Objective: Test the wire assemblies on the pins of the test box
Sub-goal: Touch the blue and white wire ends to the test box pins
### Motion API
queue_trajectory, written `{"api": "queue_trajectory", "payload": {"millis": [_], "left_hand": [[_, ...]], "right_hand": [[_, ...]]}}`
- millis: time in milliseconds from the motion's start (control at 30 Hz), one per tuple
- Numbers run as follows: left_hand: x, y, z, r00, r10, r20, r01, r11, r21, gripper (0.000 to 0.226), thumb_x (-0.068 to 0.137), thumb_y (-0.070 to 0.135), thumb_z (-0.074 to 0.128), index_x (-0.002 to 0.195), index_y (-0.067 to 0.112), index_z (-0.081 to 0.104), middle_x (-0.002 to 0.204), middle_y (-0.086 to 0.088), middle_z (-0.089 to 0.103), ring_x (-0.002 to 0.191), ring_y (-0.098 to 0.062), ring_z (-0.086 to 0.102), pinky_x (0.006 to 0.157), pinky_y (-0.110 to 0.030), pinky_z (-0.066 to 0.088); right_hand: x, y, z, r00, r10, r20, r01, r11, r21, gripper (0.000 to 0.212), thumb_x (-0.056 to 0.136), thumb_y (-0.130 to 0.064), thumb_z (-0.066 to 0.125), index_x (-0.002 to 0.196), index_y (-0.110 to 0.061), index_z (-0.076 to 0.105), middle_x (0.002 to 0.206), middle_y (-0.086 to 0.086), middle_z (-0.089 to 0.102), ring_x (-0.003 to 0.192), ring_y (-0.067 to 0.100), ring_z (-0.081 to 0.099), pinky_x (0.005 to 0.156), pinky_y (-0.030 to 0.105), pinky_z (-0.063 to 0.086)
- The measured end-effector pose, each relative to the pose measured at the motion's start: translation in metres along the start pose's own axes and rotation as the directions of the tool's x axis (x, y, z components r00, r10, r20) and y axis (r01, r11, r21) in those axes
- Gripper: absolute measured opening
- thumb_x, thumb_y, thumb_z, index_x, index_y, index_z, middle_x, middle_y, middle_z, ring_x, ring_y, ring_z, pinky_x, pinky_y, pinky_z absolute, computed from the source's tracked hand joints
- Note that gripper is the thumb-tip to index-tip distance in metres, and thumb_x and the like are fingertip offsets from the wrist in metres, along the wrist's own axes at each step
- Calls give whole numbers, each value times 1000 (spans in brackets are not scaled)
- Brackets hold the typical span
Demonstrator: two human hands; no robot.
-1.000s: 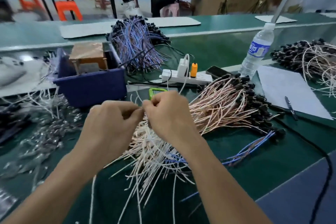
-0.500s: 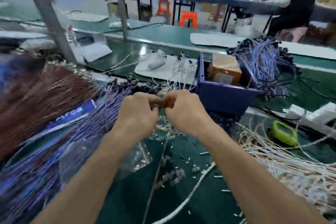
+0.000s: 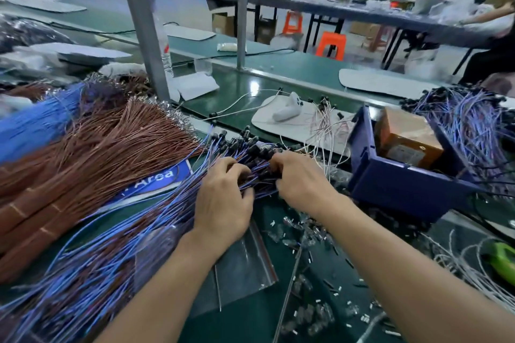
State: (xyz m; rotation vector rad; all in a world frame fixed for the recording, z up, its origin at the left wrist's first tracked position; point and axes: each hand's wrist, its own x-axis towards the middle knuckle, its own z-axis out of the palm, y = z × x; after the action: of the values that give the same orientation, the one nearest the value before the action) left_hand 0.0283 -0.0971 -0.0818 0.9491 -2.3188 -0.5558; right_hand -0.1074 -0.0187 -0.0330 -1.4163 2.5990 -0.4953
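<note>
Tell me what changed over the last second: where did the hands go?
The view swung left, from the pale wires to the blue wires. Both hands, earlier pinched together in the air, came down onto that bundle: the left hand and right hand now curl round wires near the black plug ends. The blue bin with the brown box stayed put.

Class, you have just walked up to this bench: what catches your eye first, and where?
Both hands, left hand and right hand, hold a sheaf of thin blue-violet wires with black plugs at centre. Left of it fans a copper-brown wire bundle; right stands a dark blue plastic bin.
</note>
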Motion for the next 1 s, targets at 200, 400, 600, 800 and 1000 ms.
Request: {"api": "queue_trajectory", "payload": {"millis": [200, 400, 600, 800, 1000], "left_hand": [[0, -4, 5, 997, 38, -65, -36, 999, 35, 19, 87, 20, 77, 105, 20, 74, 120, -1, 61, 112, -25, 58, 98, -40, 47], [3, -7, 8, 992, 52, -115, -47, 998, 46, 16, 93, 16, 73, 108, 14, 77, 118, -4, 66, 107, -29, 62, 94, -45, 50], [0, -8, 11, 989, 52, -136, -40, 995, 94, 18, 95, 19, 67, 109, 21, 77, 121, 0, 65, 110, -25, 60, 101, -40, 40], [-7, 0, 4, 967, 237, -99, -182, 905, 383, 36, 82, 21, 79, 117, 16, 75, 131, -13, 64, 122, -33, 56, 110, -47, 38], [-17, 28, 4, 925, 378, 34, -365, 911, -190, 27, 96, 16, 71, 121, 24, 74, 105, 6, 76, 91, -7, 66, 88, -28, 57]], "right_hand": [[-5, 5, -1, 1000, 24, -12, -23, 998, 59, 18, 87, -9, 64, 91, -25, 56, 94, 7, 65, 87, 29, 62, 81, 40, 53], [-10, 5, -30, 986, 117, -115, -63, 918, 392, 19, 83, -16, 83, 73, -28, 72, 67, -9, 72, 63, 5, 66, 57, 14, 51], [-32, 6, -61, 889, 237, -392, 36, 817, 575, 19, 90, -15, 77, 81, -30, 70, 75, -15, 70, 73, -5, 65, 63, 13, 53], [-72, 32, -82, 893, 379, -243, -33, 594, 804, 22, 92, 3, 68, 83, -17, 70, 70, 2, 73, 59, 17, 68, 54, 29, 53], [-111, 61, -88, 845, 492, -209, 45, 324, 945, 14, 95, 4, 63, 89, -7, 68, 69, 3, 71, 62, 18, 69, 55, 21, 56]]}}
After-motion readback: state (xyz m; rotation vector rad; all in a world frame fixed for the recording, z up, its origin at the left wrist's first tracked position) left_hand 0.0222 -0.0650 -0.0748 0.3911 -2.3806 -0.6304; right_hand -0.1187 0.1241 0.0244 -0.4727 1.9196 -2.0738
